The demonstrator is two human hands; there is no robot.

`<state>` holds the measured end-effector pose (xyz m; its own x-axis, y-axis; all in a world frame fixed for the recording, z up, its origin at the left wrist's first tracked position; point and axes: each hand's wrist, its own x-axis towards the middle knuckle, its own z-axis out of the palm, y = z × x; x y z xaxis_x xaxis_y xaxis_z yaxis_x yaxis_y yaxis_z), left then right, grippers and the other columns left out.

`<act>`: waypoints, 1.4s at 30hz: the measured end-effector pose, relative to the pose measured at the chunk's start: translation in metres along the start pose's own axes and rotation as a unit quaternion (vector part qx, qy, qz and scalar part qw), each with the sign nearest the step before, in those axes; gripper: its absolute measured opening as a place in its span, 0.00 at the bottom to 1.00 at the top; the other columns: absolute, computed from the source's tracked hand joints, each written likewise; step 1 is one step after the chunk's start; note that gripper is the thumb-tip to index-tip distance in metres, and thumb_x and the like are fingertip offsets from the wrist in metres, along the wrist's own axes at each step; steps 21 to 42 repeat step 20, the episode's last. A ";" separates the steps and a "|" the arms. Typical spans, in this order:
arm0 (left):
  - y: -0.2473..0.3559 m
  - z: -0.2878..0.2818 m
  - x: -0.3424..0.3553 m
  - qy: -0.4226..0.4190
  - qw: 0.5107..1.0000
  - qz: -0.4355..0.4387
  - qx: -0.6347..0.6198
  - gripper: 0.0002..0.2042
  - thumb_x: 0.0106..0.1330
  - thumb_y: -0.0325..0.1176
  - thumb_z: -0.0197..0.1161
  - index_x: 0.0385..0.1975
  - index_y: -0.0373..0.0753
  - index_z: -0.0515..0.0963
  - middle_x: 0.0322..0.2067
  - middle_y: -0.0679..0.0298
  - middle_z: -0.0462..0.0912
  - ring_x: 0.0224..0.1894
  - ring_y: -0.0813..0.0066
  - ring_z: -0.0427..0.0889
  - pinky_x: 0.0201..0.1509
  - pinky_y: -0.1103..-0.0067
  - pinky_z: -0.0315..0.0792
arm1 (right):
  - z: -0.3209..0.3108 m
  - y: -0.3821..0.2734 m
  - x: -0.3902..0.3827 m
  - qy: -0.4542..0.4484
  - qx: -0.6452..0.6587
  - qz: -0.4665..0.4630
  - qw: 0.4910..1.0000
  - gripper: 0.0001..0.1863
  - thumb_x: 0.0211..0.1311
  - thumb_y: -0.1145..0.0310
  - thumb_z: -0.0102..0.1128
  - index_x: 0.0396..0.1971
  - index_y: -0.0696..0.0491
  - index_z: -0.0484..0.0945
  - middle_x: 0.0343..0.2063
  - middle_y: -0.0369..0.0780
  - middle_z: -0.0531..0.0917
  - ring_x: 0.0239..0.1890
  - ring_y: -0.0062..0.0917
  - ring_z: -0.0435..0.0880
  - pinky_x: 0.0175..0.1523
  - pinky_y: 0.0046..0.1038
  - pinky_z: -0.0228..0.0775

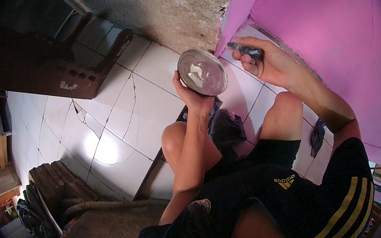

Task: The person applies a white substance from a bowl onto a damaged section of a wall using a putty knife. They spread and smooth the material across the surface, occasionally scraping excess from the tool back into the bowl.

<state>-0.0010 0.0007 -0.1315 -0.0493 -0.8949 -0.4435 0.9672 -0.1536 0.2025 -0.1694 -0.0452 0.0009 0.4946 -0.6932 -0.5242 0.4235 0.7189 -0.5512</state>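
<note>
The person squats low on a white tile floor (118,113), right by a wall. The left hand (190,93) holds up a round metal tin (202,72). Its fingers curl around the back and lower edge of the tin, and the thumb presses on the side near the rim. The tin is open and tilted toward the face, so its inside shows.

Inside the tin there is some white paste (198,74). It sits as a lump near the middle and a smear across the bottom. Most of the shiny bottom is bare, so I think the tin is nearly empty.

The right hand (267,62) is just beside the tin, a little to its right, not touching it. Its fingers are pressed together in a fist around a small dark tool (245,50). The end of the tool pokes out toward the pink wall (332,30). I cannot tell what kind of tool it is.

Above the tin the wall is rough and grey (172,7), with no paint. To me the work looks in the middle: some paste is gone from the tin, and the grey part is not covered yet

A dark cloth (227,124) lies on the floor between the knees
</note>
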 end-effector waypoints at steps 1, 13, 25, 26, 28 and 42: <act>0.000 0.000 0.000 0.000 1.000 -0.004 -0.001 0.31 0.64 0.58 0.36 0.58 0.42 0.66 0.54 0.59 0.71 0.57 0.59 0.69 0.60 0.60 0.63 | 0.003 0.000 -0.003 0.002 0.003 -0.005 1.000 0.10 0.61 0.68 0.57 0.37 0.59 0.75 0.29 0.43 0.81 0.23 0.21 0.82 0.33 0.24 0.83; -0.002 -0.002 -0.002 -0.020 1.000 -0.013 0.005 0.32 0.60 0.62 0.44 0.56 0.45 0.68 0.54 0.63 0.71 0.56 0.64 0.69 0.60 0.62 0.61 | 0.022 0.015 -0.039 0.020 -0.021 -0.014 0.999 0.11 0.64 0.66 0.54 0.41 0.56 0.72 0.27 0.42 0.79 0.21 0.19 0.80 0.27 0.21 0.80; 0.000 -0.003 -0.002 -0.030 0.999 -0.015 -0.013 0.31 0.62 0.61 0.42 0.57 0.45 0.68 0.54 0.63 0.72 0.56 0.64 0.69 0.62 0.65 0.60 | 0.022 0.027 -0.010 0.022 -0.028 -0.040 0.999 0.14 0.62 0.65 0.58 0.44 0.53 0.72 0.30 0.43 0.80 0.21 0.20 0.80 0.29 0.20 0.80; 0.000 -0.003 -0.002 -0.030 0.999 -0.015 -0.013 0.31 0.62 0.61 0.42 0.57 0.45 0.68 0.54 0.63 0.72 0.56 0.64 0.69 0.62 0.65 0.60 | 0.022 0.027 -0.010 0.022 -0.028 -0.040 0.999 0.14 0.62 0.65 0.58 0.44 0.53 0.72 0.30 0.43 0.80 0.21 0.20 0.80 0.29 0.20 0.80; 0.000 -0.003 -0.002 -0.030 0.999 -0.015 -0.013 0.31 0.62 0.61 0.42 0.57 0.45 0.68 0.54 0.63 0.72 0.56 0.64 0.69 0.62 0.65 0.60 | 0.022 0.027 -0.010 0.022 -0.028 -0.040 0.999 0.14 0.62 0.65 0.58 0.44 0.53 0.72 0.30 0.43 0.80 0.21 0.20 0.80 0.29 0.20 0.80; 0.000 -0.003 -0.002 -0.030 0.999 -0.015 -0.013 0.31 0.62 0.61 0.42 0.57 0.45 0.68 0.54 0.63 0.72 0.56 0.64 0.69 0.62 0.65 0.60 | 0.022 0.027 -0.010 0.022 -0.028 -0.040 0.999 0.14 0.62 0.65 0.58 0.44 0.53 0.72 0.30 0.43 0.80 0.21 0.20 0.80 0.29 0.20 0.80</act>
